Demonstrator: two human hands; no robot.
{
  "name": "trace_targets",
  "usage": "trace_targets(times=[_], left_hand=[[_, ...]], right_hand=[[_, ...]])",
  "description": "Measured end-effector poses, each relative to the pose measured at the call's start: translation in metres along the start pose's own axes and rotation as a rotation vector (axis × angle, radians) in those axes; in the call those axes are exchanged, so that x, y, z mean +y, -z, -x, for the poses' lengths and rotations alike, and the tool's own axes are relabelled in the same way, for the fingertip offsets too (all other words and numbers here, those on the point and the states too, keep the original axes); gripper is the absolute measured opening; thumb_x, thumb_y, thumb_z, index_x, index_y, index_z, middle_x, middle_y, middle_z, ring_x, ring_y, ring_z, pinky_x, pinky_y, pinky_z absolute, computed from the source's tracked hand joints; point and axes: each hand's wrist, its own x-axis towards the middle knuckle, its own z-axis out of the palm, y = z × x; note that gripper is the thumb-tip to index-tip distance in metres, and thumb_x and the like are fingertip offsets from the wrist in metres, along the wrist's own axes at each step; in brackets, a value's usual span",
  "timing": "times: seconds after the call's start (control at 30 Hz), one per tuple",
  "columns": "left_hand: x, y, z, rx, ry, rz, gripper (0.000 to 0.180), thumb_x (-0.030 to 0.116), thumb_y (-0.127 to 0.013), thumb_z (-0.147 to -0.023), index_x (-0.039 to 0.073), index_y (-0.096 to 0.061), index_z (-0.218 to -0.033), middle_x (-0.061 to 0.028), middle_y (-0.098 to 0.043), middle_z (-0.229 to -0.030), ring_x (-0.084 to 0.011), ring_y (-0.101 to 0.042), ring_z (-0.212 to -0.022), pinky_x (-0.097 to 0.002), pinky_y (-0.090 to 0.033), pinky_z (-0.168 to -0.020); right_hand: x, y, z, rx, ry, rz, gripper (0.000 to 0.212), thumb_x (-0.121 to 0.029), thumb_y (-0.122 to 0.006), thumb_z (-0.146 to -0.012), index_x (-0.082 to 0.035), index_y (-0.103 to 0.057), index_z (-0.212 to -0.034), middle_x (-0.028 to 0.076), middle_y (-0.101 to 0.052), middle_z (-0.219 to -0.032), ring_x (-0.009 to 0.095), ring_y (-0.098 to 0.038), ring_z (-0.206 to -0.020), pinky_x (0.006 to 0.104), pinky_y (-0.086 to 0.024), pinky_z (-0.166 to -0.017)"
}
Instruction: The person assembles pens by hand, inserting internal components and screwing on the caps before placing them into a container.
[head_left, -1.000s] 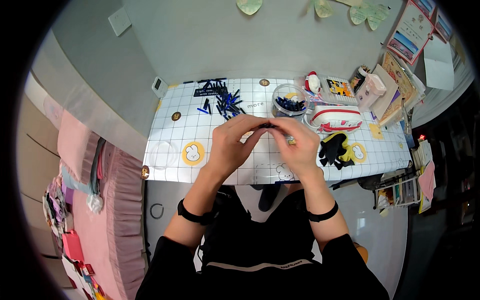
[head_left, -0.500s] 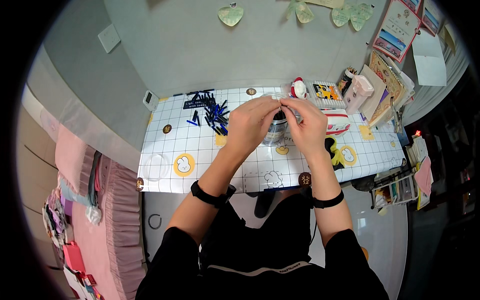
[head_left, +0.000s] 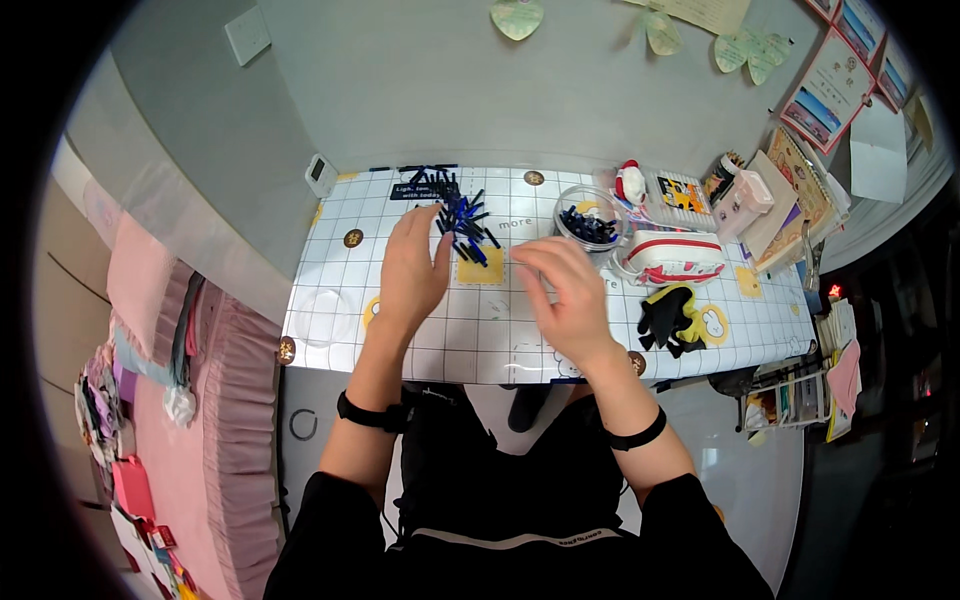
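A loose pile of short blue and black ink cartridges lies on the white checked table. My left hand is at the pile's near left side, fingers stretched out, nothing seen in it. To the right of the pile, my right hand hovers above the table with its thumb and fingers apart. No object shows between them. Just beyond that hand stands a clear round jar, its mouth uncovered and more cartridges inside. A clear round lid rests flat at the table's left.
A white and red pencil case is right of the jar. Nearer me are black and yellow gloves. Along the back right stand a red and white figurine, a pink container and notebooks. A pink bed is at left.
My hands were together above the jar; now they are apart. The left has moved left to the pile, the right down and nearer me. The jar's contents have come into sight.
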Motion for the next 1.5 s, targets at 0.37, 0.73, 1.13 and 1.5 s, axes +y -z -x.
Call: trace_targets(times=[0.37, 0.73, 1.13, 1.5], left_hand=[[-0.026, 0.004, 0.005, -0.658, 0.257, -0.345, 0.050, -0.005, -0.041, -0.065, -0.004, -0.031, -0.114, -0.0242, -0.027, -0.120, -0.0332, -0.028, -0.112, -0.0385, -0.025, -0.092], [-0.011, -0.007, 0.036, -0.508, 0.075, -0.076, 0.033, -0.005, -0.044, -0.069, -0.004, -0.044, -0.102, -0.0180, -0.042, -0.111, -0.0310, -0.046, -0.095, -0.0328, -0.039, -0.080], [0.001, -0.009, 0.056, -0.190, 0.136, 0.121, 0.021, 0.000, -0.058, -0.063, 0.001, -0.055, -0.084, -0.0112, -0.055, -0.083, -0.0271, -0.053, -0.073, -0.0292, -0.043, -0.064], [-0.002, -0.009, 0.058, -0.121, 0.036, -0.039, 0.019, -0.004, -0.054, -0.063, 0.002, -0.056, -0.081, -0.0100, -0.051, -0.087, -0.0254, -0.047, -0.083, -0.0317, -0.040, -0.070]], right_hand=[[0.019, -0.049, 0.010, -0.768, -0.305, 0.347, 0.047, -0.019, -0.047, -0.076, 0.006, -0.033, -0.113, 0.027, -0.026, -0.119, 0.037, -0.028, -0.110, 0.0385, -0.024, -0.092], [0.009, -0.047, 0.022, -0.768, -0.256, 0.129, 0.043, -0.011, -0.049, -0.074, 0.006, -0.035, -0.110, 0.020, -0.031, -0.119, 0.032, -0.032, -0.109, 0.0337, -0.028, -0.091], [0.018, -0.034, 0.033, -0.369, -0.358, -0.159, 0.021, -0.001, -0.057, -0.063, -0.001, -0.054, -0.083, 0.008, -0.053, -0.096, 0.025, -0.047, -0.086, 0.0303, -0.040, -0.072], [0.015, -0.039, 0.039, -0.218, -0.236, 0.066, 0.014, -0.001, -0.057, -0.063, -0.002, -0.054, -0.077, 0.006, -0.048, -0.081, 0.024, -0.045, -0.075, 0.0311, -0.038, -0.067]])
